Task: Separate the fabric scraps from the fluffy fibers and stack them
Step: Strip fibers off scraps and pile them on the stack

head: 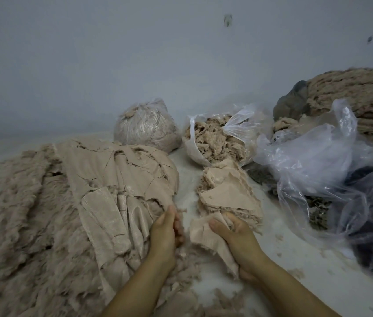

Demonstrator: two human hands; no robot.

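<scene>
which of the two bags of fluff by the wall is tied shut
The left bag, a knotted round bundle. The bag beside it gapes open, fluff showing at its mouth.

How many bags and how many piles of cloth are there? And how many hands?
Tied plastic bags: 1, the tied bag.
Open plastic bags of fluff: 1, the open bag.
Loose clear plastic bags: 1 heap; bags in it can't be counted.
Cloth piles: 2, the big pile and the small stack.
Hands: 2, left hand and right hand, which grips a fabric scrap.
Total: 7.
</scene>
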